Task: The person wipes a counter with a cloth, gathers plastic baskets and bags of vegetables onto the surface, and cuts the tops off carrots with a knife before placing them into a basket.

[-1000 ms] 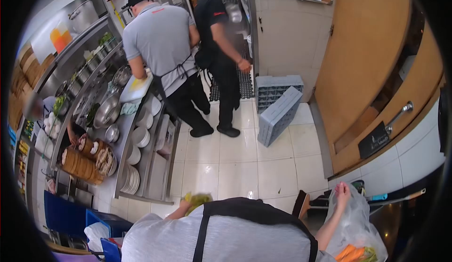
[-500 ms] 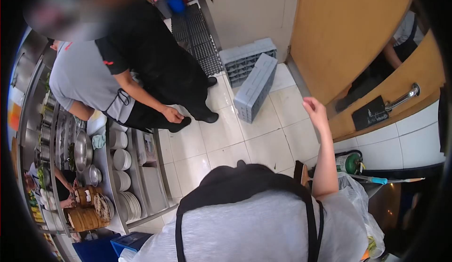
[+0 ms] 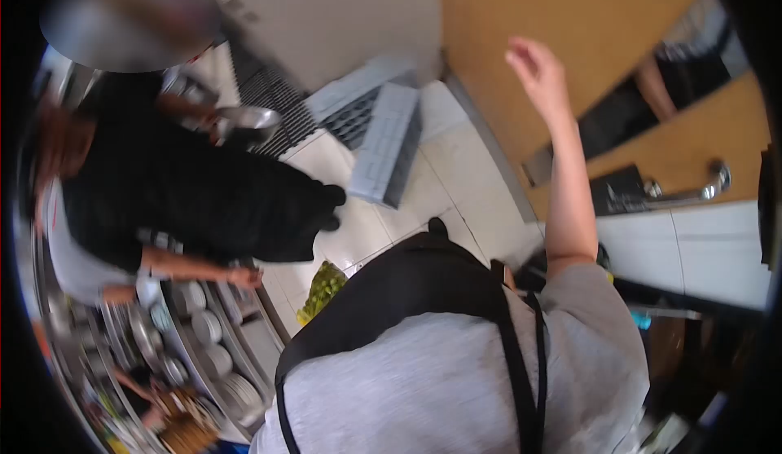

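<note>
My right hand (image 3: 538,79) is raised in front of the wooden door (image 3: 489,14), fingers loosely bent and a gap between them and the thumb. Nothing shows in it, and whether it touches the door I cannot tell. Lower on the door sits a metal lever handle (image 3: 715,183), apart from my hand. My left hand is out of view. A bag of green vegetables (image 3: 324,293) shows at the left edge of my black apron (image 3: 383,291); what holds it is hidden.
Grey plastic dish racks (image 3: 383,148) stand on the tiled floor ahead, beside a black mat (image 3: 273,99). A co-worker in black (image 3: 195,169) stands at left, near a metal bowl (image 3: 248,124). White plates (image 3: 240,393) fill the shelf at lower left. The door panel shows another person.
My right hand has risen and moved closer to the door. The view has turned and shifted toward the door. The vegetable bag and the metal bowl have come into view.
</note>
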A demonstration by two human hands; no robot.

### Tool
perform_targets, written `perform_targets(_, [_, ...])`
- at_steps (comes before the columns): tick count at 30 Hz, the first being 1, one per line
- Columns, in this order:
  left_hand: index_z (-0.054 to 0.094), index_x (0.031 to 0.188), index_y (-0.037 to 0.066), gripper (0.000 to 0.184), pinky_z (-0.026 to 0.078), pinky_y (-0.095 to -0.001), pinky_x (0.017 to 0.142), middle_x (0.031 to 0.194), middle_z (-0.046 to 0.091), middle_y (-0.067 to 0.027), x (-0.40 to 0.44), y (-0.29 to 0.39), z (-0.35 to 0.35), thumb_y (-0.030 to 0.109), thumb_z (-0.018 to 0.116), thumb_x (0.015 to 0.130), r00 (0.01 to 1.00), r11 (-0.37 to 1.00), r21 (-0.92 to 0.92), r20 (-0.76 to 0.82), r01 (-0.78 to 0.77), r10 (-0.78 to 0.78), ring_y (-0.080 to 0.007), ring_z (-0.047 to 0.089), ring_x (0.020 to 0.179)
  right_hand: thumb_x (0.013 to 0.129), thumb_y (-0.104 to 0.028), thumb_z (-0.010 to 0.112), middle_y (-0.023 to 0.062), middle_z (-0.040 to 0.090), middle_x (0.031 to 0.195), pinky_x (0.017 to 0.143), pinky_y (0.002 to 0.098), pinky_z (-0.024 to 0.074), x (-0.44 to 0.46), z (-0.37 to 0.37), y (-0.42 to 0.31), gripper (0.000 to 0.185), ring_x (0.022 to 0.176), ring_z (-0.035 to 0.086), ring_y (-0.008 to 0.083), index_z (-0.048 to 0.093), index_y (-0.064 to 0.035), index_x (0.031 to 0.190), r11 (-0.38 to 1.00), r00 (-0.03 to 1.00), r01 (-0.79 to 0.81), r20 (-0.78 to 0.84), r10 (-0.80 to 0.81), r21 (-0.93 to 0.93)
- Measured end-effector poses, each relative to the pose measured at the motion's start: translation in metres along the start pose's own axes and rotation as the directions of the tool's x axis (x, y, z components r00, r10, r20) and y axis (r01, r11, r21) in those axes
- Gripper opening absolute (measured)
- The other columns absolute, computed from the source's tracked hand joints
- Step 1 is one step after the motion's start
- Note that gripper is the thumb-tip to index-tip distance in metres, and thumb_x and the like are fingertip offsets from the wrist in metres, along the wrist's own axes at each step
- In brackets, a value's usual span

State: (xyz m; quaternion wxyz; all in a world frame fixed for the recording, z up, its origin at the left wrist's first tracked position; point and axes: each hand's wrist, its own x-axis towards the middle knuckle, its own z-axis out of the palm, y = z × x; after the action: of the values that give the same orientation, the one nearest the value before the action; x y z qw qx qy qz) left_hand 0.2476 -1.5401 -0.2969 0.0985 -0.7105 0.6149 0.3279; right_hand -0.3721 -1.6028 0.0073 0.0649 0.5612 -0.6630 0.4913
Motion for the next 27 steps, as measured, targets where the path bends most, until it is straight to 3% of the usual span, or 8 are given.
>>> perform_targets(3, [0.061, 0.089, 0.004, 0.03, 0.048, -0.0378, 0.069, 0.089, 0.06, -0.018, 0.007, 0.014, 0.007, 0.023, 0.057, 0.065, 0.997, 0.996, 0.08, 0.074, 0.027, -0.033, -0.0324, 0.06, 0.079, 0.073, -0.009, 0.063, 0.0095, 0.06, 0.088, 0.074, 0.028, 0.0431, 0.014, -0.094, 0.014, 0.016, 0.083, 0.056, 0.0222, 0.061, -0.0014, 0.087, 0.879, 0.816, 0.142, -0.448, -0.364, -0.454])
perform_targets(5, [0.061, 0.089, 0.004, 0.031, 0.048, -0.0378, 0.069, 0.089, 0.06, -0.018, 0.013, 0.024, 0.004, 0.023, 0.057, 0.065, 0.993, 0.994, 0.101, 0.103, 0.048, -0.058, -0.0325, 0.06, 0.079, 0.072, -0.008, 0.064, 0.0073, 0.058, 0.091, 0.076, 0.0292, 0.0418, 0.005, -0.155, 0.013, 0.013, 0.087, 0.053, 0.0204, 0.062, -0.0038, 0.084, 0.633, 0.675, 0.084, -0.423, -0.604, -0.769])
perform_targets(9, [0.061, 0.089, 0.004, 0.031, 0.048, -0.0379, 0.069, 0.09, 0.06, -0.0181, 0.03, 0.049, -0.002, 0.023, 0.057, 0.065, 0.99, 0.994, 0.089, 0.117, 0.067, -0.077, -0.0326, 0.06, 0.079, 0.072, -0.012, 0.066, 0.0071, 0.049, 0.101, 0.081, 0.0304, 0.0391, -0.02, -0.218, -0.003, 0.015, 0.103, 0.042, 0.0202, 0.061, -0.0055, 0.085, 0.342, 0.558, -0.142, -0.36, -0.747, -0.929])
perform_targets(13, [0.06, 0.09, 0.005, 0.031, 0.048, -0.038, 0.069, 0.09, 0.06, -0.0182, 0.04, 0.065, -0.008, 0.023, 0.057, 0.065, 0.992, 0.997, 0.055, 0.109, 0.06, -0.066, -0.0326, 0.06, 0.08, 0.074, -0.015, 0.065, 0.0125, 0.038, 0.112, 0.087, 0.0339, 0.036, -0.014, -0.188, -0.027, 0.029, 0.106, 0.039, 0.0214, 0.054, -0.0016, 0.097, 0.489, 0.601, -0.218, -0.511, -0.615, -0.845])
perform_targets(15, [0.06, 0.09, 0.005, 0.031, 0.048, -0.0381, 0.069, 0.09, 0.06, -0.0182, 0.045, 0.07, -0.007, 0.023, 0.057, 0.065, 0.993, 0.998, 0.034, 0.103, 0.06, -0.063, -0.0327, 0.059, 0.08, 0.077, -0.006, 0.059, 0.0161, 0.05, 0.103, 0.082, 0.0291, 0.0419, -0.009, -0.176, -0.031, 0.019, 0.096, 0.05, 0.0231, 0.051, 0.0063, 0.09, 0.726, 0.506, -0.033, -0.638, -0.58, -0.687])
perform_targets(17, [0.06, 0.09, 0.005, 0.031, 0.048, -0.0381, 0.069, 0.09, 0.06, -0.0182, 0.044, 0.07, -0.008, 0.022, 0.056, 0.065, 0.993, 0.998, 0.006, 0.094, 0.068, -0.069, -0.0327, 0.059, 0.08, 0.079, -0.001, 0.052, 0.0214, 0.054, 0.096, 0.077, 0.0307, 0.0464, -0.002, -0.163, -0.03, 0.013, 0.083, 0.057, 0.0246, 0.049, 0.0085, 0.088, 0.737, 0.452, 0.082, -0.635, -0.627, -0.671])
perform_targets(19, [0.06, 0.09, 0.005, 0.031, 0.048, -0.0382, 0.069, 0.09, 0.06, -0.0182, 0.04, 0.068, -0.007, 0.022, 0.056, 0.065, 0.994, 0.996, -0.025, 0.079, 0.082, -0.08, -0.0328, 0.059, 0.08, 0.08, 0.001, 0.048, 0.023, 0.056, 0.087, 0.073, 0.0323, 0.0494, 0.004, -0.151, -0.027, 0.011, 0.076, 0.059, 0.0264, 0.048, 0.0094, 0.088, 0.897, 0.506, 0.222, -0.742, -0.44, -0.381])
perform_targets(27, [0.06, 0.091, 0.005, 0.031, 0.048, -0.0384, 0.069, 0.091, 0.059, -0.0183, 0.009, 0.057, 0.012, 0.022, 0.056, 0.066, 0.969, 0.957, -0.183, -0.063, 0.225, -0.24, -0.0329, 0.059, 0.081, 0.082, 0.004, 0.048, 0.0202, 0.058, 0.086, 0.069, 0.0297, 0.0505, 0.068, -0.079, -0.031, 0.01, 0.07, 0.06, 0.0248, 0.049, 0.0107, 0.088, 0.96, 0.648, 0.263, -0.755, -0.105, 0.093])
